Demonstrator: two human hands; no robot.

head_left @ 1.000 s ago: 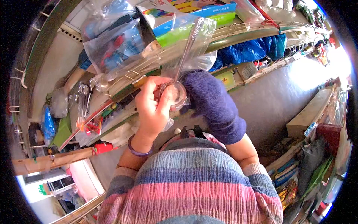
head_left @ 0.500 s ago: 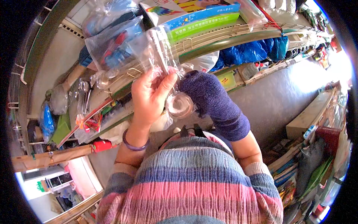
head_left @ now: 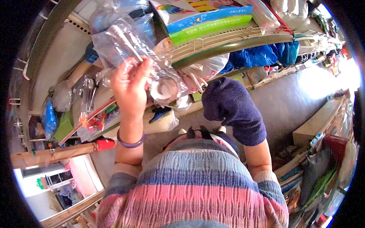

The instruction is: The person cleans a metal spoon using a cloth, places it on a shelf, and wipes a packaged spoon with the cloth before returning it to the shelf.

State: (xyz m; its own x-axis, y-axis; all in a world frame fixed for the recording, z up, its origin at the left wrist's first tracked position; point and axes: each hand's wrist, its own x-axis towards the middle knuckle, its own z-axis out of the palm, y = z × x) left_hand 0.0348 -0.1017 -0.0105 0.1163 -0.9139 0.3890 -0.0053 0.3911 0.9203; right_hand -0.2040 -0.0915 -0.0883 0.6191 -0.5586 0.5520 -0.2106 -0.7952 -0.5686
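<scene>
My left hand is closed around the handle of a metal ladle in clear plastic wrapping, held over the shelf's front edge. The ladle's round bowl hangs to the right of my fingers, and the handle runs up and left inside the plastic. A dark blue terry cloth mitt covers my right hand, hiding its fingers. The mitt is apart from the ladle, off to its right, above the floor.
A blue and green box stands on the wire-edged shelf. Wrapped spoons lie to the left. Below the shelf are blue plastic bags. More shelving with stacked goods lines the right, across a grey floor.
My left hand has moved left with the wrapped ladle. My mitt-covered right hand has shifted right, away from the ladle, so a gap now separates them.
</scene>
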